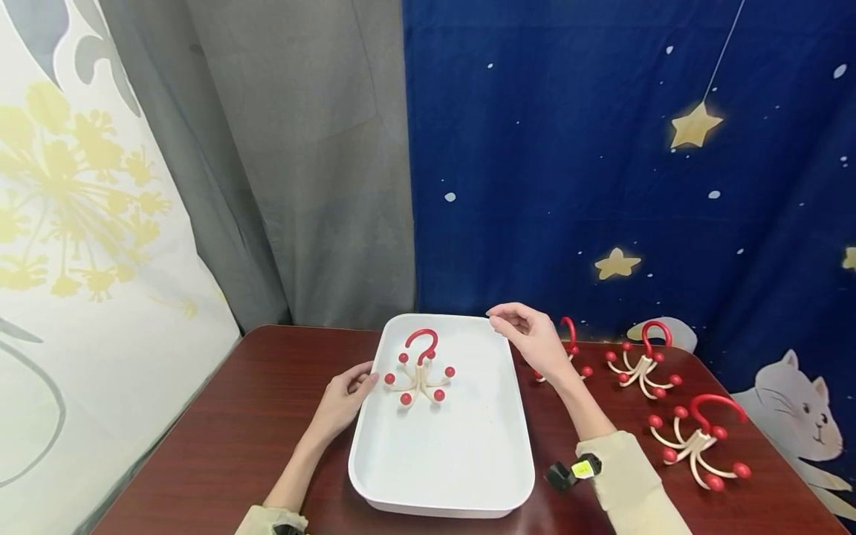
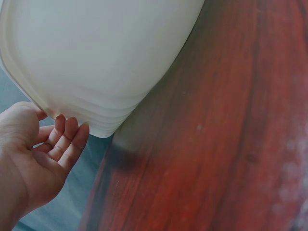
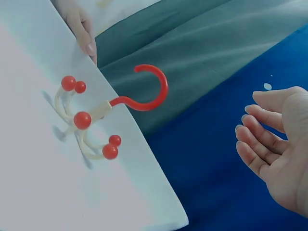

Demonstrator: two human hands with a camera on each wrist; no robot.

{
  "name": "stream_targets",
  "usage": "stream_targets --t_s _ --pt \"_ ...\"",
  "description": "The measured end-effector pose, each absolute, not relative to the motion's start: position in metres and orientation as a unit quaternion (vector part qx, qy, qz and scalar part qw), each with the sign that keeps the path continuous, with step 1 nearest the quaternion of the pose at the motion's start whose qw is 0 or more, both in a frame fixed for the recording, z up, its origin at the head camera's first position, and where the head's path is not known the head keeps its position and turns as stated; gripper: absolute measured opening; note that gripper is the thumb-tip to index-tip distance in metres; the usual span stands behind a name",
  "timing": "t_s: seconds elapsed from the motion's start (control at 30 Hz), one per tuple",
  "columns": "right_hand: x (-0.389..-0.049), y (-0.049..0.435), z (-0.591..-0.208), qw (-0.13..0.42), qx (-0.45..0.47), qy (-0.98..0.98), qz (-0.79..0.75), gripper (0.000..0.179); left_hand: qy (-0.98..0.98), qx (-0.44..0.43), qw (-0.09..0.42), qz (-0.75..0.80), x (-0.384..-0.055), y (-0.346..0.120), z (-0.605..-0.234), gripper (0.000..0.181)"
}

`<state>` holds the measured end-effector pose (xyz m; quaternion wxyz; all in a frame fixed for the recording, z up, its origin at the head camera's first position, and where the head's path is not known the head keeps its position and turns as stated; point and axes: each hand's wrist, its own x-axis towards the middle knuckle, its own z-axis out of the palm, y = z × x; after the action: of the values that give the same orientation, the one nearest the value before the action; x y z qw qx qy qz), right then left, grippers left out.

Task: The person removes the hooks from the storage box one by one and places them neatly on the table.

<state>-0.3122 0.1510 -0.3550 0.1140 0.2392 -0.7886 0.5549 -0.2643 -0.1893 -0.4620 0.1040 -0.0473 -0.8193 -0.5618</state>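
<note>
A white tray (image 1: pixel 455 461) lies on the table. Inside it, toward the far left, stands a hook hanger (image 1: pixel 420 375) with a red hook on top and curved cream arms ending in red balls. My left hand (image 1: pixel 344 397) holds the tray's left rim; in the left wrist view its fingers (image 2: pixel 72 144) lie against the outer wall. Over the tray's far right corner is my right hand (image 1: pixel 531 338), its fingers loosely bent with nothing between them. The right wrist view shows that hand (image 3: pixel 279 149) apart from the tray and hanger.
Right of the tray, three similar hangers stand on the dark red table (image 1: pixel 281 386): one partly behind my right forearm, a far one (image 1: pixel 644 364) and a near one (image 1: pixel 698 442). Grey and blue star-patterned curtains (image 1: pixel 535 186) hang behind.
</note>
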Motion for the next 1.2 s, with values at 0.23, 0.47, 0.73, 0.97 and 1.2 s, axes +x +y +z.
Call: stream_targets --t_s 0.23,0.47,0.73,0.97,1.2 --pt "-0.317 0.133 -0.357 0.104 0.239 -0.79 0.555 0.026 -0.817 -0.045 0.106 -0.565 -0.264 -0.189 -0.462 0.042" --pt "-0.321 0.112 -0.362 0.083 0.232 -0.8 0.547 0.027 -0.818 -0.044 0.105 -0.565 -0.262 -0.188 -0.461 0.042" --pt "-0.327 0.09 -0.37 0.073 0.24 -0.811 0.528 0.025 -0.818 -0.045 0.102 -0.564 -0.264 -0.188 -0.46 0.04" --pt "-0.331 0.076 -0.378 0.054 0.234 -0.813 0.53 0.023 -0.819 -0.045 0.105 -0.563 -0.264 -0.188 -0.462 0.041" --pt "-0.333 0.066 -0.39 0.029 0.233 -0.823 0.517 0.019 -0.824 -0.042 0.107 -0.555 -0.263 -0.188 -0.461 0.041"
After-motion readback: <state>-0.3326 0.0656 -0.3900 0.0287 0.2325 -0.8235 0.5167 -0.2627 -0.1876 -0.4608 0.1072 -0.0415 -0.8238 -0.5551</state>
